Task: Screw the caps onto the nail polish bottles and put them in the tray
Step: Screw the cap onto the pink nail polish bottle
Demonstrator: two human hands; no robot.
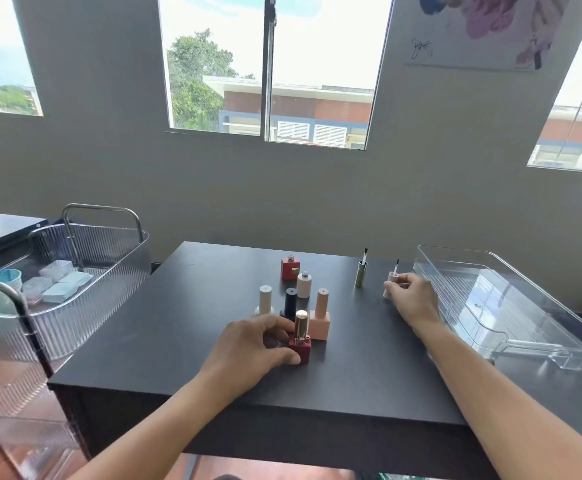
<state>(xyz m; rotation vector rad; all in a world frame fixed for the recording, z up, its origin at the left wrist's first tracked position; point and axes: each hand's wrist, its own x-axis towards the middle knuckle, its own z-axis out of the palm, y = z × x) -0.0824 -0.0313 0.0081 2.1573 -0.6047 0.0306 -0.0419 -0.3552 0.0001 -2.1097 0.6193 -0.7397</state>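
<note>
Two hands [248, 344] [415, 301], fingers [275, 328] round bottle [301, 345], cap [391, 283].

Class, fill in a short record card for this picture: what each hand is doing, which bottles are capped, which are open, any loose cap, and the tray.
left hand: grips dark red bottle, gold-capped
right hand: pinches pale brush cap
other capped: white bottle, black bottle, pink bottle
uncapped: red bottle, cream bottle
free cap: olive brush cap
tray: clear, no bottles inside
</note>
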